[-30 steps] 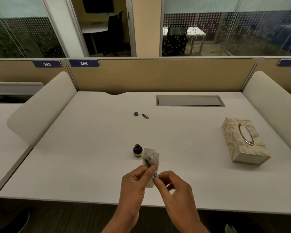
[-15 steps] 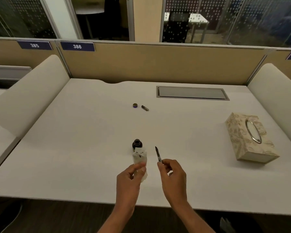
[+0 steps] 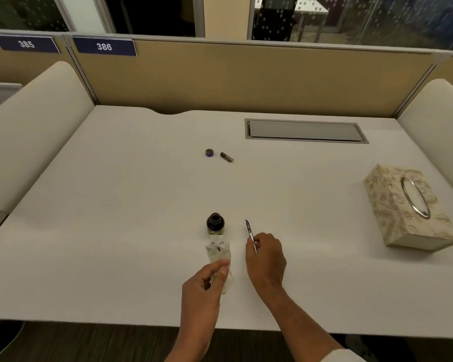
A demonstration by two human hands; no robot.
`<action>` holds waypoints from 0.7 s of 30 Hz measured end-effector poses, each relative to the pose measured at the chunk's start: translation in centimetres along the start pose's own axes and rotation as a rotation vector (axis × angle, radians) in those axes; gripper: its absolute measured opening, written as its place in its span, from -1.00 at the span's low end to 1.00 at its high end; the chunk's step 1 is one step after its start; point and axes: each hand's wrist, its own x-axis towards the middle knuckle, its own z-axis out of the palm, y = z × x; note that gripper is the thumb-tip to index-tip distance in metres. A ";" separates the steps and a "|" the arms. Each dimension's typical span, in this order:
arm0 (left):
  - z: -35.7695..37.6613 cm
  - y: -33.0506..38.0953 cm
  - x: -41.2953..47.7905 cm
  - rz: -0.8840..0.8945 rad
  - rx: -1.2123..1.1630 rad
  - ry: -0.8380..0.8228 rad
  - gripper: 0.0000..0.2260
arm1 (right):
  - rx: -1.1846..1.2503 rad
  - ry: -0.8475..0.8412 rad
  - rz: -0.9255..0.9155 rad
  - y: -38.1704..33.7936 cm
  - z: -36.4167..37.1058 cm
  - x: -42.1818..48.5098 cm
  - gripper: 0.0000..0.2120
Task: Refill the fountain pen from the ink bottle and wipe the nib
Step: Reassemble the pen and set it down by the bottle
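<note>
The hands have drawn apart: the right hand [image 3: 266, 257] grips the pen [image 3: 250, 234]; the left hand [image 3: 204, 291] pinches the ink-spotted tissue [image 3: 219, 253], the bottle [image 3: 215, 223] just beyond it.

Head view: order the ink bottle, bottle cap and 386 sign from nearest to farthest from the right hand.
1. Ink bottle, just left of the right hand.
2. Bottle cap, mid-desk, farther back.
3. 386 sign, on the back partition, far left.

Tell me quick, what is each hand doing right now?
Left hand: pinches the ink-spotted tissue.
Right hand: holds the fountain pen, nib pointing away.
</note>
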 end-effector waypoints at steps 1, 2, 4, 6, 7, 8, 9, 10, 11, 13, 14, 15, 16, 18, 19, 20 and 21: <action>0.0 -0.1 0.1 0.001 -0.002 -0.005 -0.85 | -0.025 0.001 -0.002 0.1 0.4 0.1 -0.86; -0.1 -0.3 0.2 0.002 -0.002 -0.010 -0.85 | -0.046 0.002 -0.007 0.2 0.7 0.1 -0.85; -0.1 -0.6 0.3 0.007 -0.002 -0.015 -0.85 | -0.072 0.006 -0.016 0.4 1.1 0.1 -0.85; -0.2 -0.9 0.4 0.009 0.001 -0.018 -0.85 | -0.089 0.014 -0.025 0.6 1.3 0.2 -0.85; -0.2 -1.0 0.4 0.008 0.002 -0.019 -0.85 | -0.097 0.015 -0.027 0.6 1.4 0.2 -0.85; -0.2 -1.1 0.5 0.006 0.002 -0.020 -0.84 | -0.107 0.015 -0.028 0.5 1.5 0.3 -0.85; -0.2 -1.2 0.6 0.005 0.001 -0.020 -0.84 | -0.117 0.013 -0.025 0.5 1.6 0.3 -0.85; -0.1 -1.2 0.6 0.005 0.000 -0.021 -0.84 | -0.123 0.011 -0.021 0.5 1.7 0.3 -0.85; -0.1 -1.2 0.6 0.006 0.002 -0.022 -0.84 | -0.126 0.007 -0.016 0.5 1.8 0.3 -0.85; -0.1 -1.3 0.7 0.013 0.015 -0.025 -0.84 | -0.121 0.001 -0.017 0.5 1.8 0.3 -0.85; 0.0 -1.2 0.7 0.018 0.022 -0.027 -0.83 | -0.116 -0.002 -0.023 0.5 1.8 0.3 -0.85; -0.1 -1.2 0.7 0.022 0.025 -0.028 -0.83 | -0.114 -0.003 -0.030 0.5 1.8 0.2 -0.85; -0.1 -1.3 0.7 0.023 0.026 -0.028 -0.83 | -0.115 -0.001 -0.039 0.5 1.8 0.2 -0.85; -0.1 -1.5 0.8 0.025 0.032 -0.029 -0.83 | -0.145 0.012 -0.073 0.7 1.7 0.1 -0.80; -0.1 -1.5 0.8 0.025 0.031 -0.030 -0.83 | -0.179 0.017 -0.097 0.8 1.7 0.1 -0.76; -0.1 -1.6 0.7 0.025 0.029 -0.030 -0.83 | -0.218 0.021 -0.120 0.9 1.7 0.0 -0.72; -0.2 -1.7 0.7 0.024 0.026 -0.029 -0.83 | -0.256 0.025 -0.139 1.1 1.7 -0.1 -0.69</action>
